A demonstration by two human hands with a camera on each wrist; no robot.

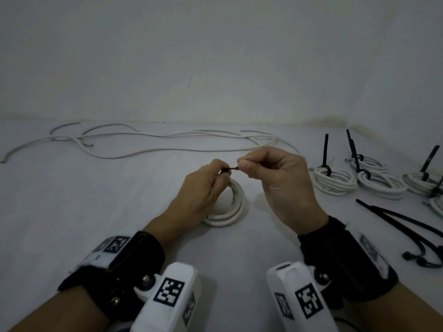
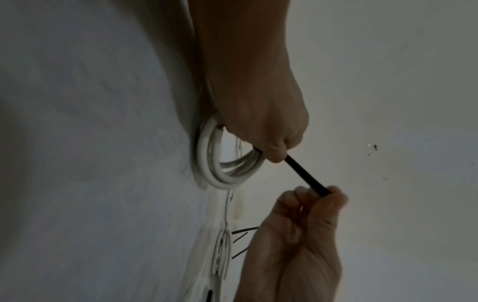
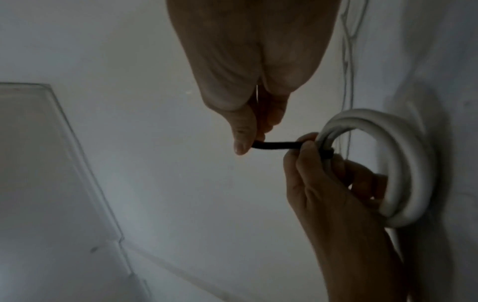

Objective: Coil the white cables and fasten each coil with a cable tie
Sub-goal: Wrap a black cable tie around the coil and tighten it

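Observation:
A white cable coil stands tilted on the pale table at the centre, its lower rim on the surface. My left hand grips the coil's top, where a black cable tie wraps it. My right hand pinches the tie's free tail. From the left wrist, the tie's tail runs taut from the coil to the right hand's fingers. The right wrist view has the tail level between thumb and the coil.
Several loose white cables lie along the table's far edge by the wall. Several tied coils with upright black tie tails sit at the right. Spare black cable ties lie at the near right.

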